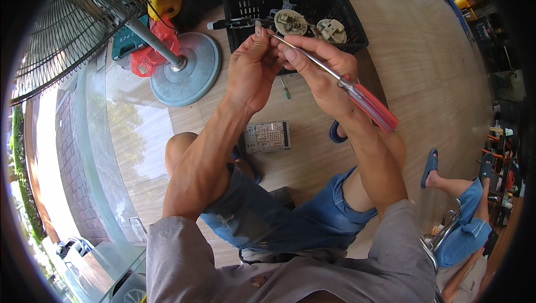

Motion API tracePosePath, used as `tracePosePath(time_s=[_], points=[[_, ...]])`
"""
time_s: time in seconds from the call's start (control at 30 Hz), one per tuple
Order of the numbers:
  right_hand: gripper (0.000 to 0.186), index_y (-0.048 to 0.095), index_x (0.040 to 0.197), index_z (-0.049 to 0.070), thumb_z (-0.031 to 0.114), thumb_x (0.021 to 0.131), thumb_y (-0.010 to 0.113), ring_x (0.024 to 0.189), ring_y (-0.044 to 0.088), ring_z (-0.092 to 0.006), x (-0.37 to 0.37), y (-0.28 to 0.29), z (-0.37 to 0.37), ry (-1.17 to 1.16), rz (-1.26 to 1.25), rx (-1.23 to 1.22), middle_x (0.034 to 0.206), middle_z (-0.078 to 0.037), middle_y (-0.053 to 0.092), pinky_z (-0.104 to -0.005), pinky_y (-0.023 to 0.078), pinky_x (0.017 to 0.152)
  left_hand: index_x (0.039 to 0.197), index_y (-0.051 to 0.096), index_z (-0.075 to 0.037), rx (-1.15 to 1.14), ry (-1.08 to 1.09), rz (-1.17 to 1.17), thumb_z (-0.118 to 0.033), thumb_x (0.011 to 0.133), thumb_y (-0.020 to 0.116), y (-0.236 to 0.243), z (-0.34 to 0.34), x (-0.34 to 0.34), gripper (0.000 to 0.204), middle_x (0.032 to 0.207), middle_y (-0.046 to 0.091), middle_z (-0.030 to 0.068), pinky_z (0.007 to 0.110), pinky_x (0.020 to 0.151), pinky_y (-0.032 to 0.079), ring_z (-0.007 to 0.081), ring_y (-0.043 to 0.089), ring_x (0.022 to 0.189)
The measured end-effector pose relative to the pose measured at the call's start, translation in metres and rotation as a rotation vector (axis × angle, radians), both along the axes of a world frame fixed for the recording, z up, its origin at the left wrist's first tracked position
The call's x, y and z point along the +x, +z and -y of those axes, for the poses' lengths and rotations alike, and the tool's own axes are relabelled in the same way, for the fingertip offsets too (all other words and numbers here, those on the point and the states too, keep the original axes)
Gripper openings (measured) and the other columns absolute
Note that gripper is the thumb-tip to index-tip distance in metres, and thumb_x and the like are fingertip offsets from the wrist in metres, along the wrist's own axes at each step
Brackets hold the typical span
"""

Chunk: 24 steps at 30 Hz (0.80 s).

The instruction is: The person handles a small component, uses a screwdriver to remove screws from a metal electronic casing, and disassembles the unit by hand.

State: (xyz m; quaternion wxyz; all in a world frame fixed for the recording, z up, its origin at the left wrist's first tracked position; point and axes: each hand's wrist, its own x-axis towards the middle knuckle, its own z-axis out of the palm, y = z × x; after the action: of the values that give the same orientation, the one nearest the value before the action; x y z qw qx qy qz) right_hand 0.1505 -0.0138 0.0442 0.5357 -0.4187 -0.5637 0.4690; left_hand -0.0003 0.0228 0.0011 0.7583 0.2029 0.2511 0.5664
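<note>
My right hand (322, 70) is closed around the metal shaft of a screwdriver (369, 106), whose clear red handle slants down to the right past my wrist. The tip of its shaft reaches my left hand (250, 68). There my left fingers are pinched together close to the tip; whatever is between them is too small to make out. Both hands are raised in front of a black plastic crate (350, 15). Inside it lie two round cream parts, one on the left (290, 23) and one on the right (331, 31), with fittings on them.
Below my hands, a flat metal unit (268, 136) rests on the tiled floor. A small green-handled screwdriver (286, 89) lies near the crate. At left stand a fan's round base (190, 80), a red bag (143, 62) and a green case (125, 39). Another person's leg (446, 182) is at right.
</note>
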Motion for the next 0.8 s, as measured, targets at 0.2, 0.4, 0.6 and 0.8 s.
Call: tracePosePath(time_s=[0.2, 0.4, 0.6, 0.8], points=[[0.030, 0.070, 0.124, -0.005, 0.010, 0.099, 0.071, 0.096, 0.076, -0.0208, -0.0002, 0.0023, 0.0008, -0.006, 0.019, 0.014, 0.110, -0.019, 0.077, -0.0311, 0.063, 0.084, 0.107, 0.064, -0.010, 0.031, -0.026, -0.003, -0.030, 0.109, 0.057, 0.0015, 0.0017, -0.0008, 0.021, 0.090, 0.067, 0.0004, 0.033, 0.084, 0.055, 0.0132, 0.065, 0.084], [0.030, 0.069, 0.125, -0.006, 0.010, 0.100, 0.071, 0.097, 0.076, -0.0223, -0.0033, 0.0009, 0.0014, -0.007, 0.011, 0.000, 0.109, -0.019, 0.076, -0.0307, 0.063, 0.083, 0.108, 0.065, -0.011, 0.059, -0.022, -0.006, -0.029, 0.110, 0.056, -0.0003, -0.0008, -0.0036, 0.021, 0.096, 0.068, 0.0006, 0.033, 0.085, 0.054, 0.0135, 0.065, 0.089], [0.030, 0.069, 0.126, -0.006, 0.011, 0.101, 0.069, 0.098, 0.076, -0.0229, -0.0051, 0.0011, 0.0015, -0.051, 0.037, 0.060, 0.108, -0.020, 0.076, -0.0310, 0.064, 0.083, 0.106, 0.066, -0.009, 0.053, 0.016, 0.008, -0.027, 0.109, 0.058, 0.0022, 0.0000, -0.0034, 0.020, 0.092, 0.068, 0.0002, 0.032, 0.086, 0.057, 0.0126, 0.067, 0.086], [0.030, 0.069, 0.126, -0.005, 0.011, 0.102, 0.069, 0.099, 0.076, -0.0232, -0.0045, 0.0001, 0.0001, -0.035, 0.040, 0.054, 0.109, -0.020, 0.076, -0.0313, 0.064, 0.082, 0.105, 0.065, -0.009, 0.053, 0.025, -0.011, -0.027, 0.108, 0.060, 0.0012, -0.0002, -0.0028, 0.019, 0.091, 0.067, -0.0001, 0.031, 0.083, 0.057, 0.0118, 0.066, 0.084]])
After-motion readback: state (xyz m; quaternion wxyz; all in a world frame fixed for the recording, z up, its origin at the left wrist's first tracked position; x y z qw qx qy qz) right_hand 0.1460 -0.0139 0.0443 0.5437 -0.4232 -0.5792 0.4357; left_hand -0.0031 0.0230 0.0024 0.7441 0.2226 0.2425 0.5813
